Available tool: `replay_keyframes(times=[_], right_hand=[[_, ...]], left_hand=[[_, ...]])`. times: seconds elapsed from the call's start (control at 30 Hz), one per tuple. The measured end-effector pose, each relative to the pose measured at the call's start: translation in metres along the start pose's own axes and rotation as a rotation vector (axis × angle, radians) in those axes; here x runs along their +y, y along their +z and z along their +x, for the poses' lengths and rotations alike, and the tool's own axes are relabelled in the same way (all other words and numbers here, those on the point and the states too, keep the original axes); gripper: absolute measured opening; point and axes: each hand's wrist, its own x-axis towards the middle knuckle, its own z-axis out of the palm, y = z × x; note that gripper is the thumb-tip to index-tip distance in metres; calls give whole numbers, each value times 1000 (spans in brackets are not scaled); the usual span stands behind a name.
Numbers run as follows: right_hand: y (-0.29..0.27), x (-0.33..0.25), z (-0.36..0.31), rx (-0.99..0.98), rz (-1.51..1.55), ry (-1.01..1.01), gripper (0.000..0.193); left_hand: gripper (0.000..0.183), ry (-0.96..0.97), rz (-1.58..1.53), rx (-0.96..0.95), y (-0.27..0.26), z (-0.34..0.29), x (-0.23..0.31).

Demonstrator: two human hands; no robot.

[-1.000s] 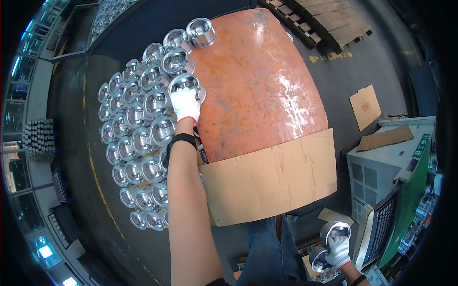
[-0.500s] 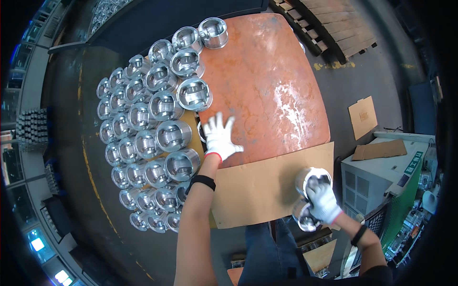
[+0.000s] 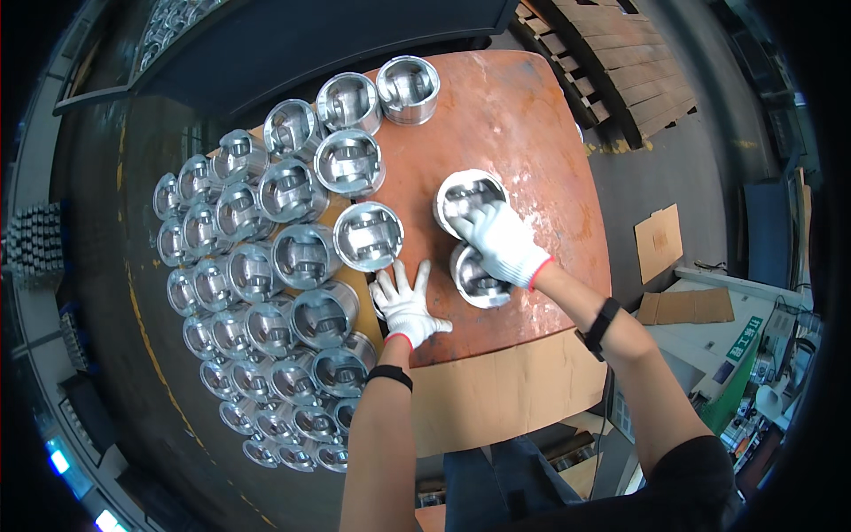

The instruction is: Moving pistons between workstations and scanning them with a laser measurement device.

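Two silver metal pistons are in my gloved right hand (image 3: pixel 503 241), its fingers hooked into them. The farther piston (image 3: pixel 450 197) and the nearer piston (image 3: pixel 479 291) are over the middle of the reddish-brown tabletop (image 3: pixel 496 97); whether they touch it I cannot tell. My gloved left hand (image 3: pixel 406 310) lies with fingers spread at the left edge of the tabletop. Just beyond its fingertips stands a single piston (image 3: pixel 368 236), hollow end up. Several rows of like pistons (image 3: pixel 292 191) stand packed together on the left.
A cardboard sheet (image 3: pixel 505 390) covers the near edge of the table. Behind the table runs a dark panel (image 3: pixel 292 62). A wooden pallet (image 3: pixel 620 71) lies at the far right, and a white cabinet (image 3: pixel 700 332) stands at the right.
My right hand has carried the two pistons from the near right corner, above the cardboard, leftward and away to the middle of the tabletop. My left hand remains spread beside the rows.
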Motion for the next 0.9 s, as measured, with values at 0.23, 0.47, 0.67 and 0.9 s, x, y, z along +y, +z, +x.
replay_keyframes(times=[0.23, 0.47, 0.67, 0.9], right_hand=[[6, 17, 98, 51, 62, -1, 69], [-6, 12, 128, 356, 58, -91, 53], [-33, -21, 85, 364, 158, -120, 51], [-23, -128, -93, -26, 506, 132, 46]], left_hand=[[127, 22, -64, -55, 1, 7, -6], [124, 40, -69, -43, 0, 9, -6], [124, 32, -69, -49, 0, 8, -4], [125, 45, -19, 145, 25, 5, -1]])
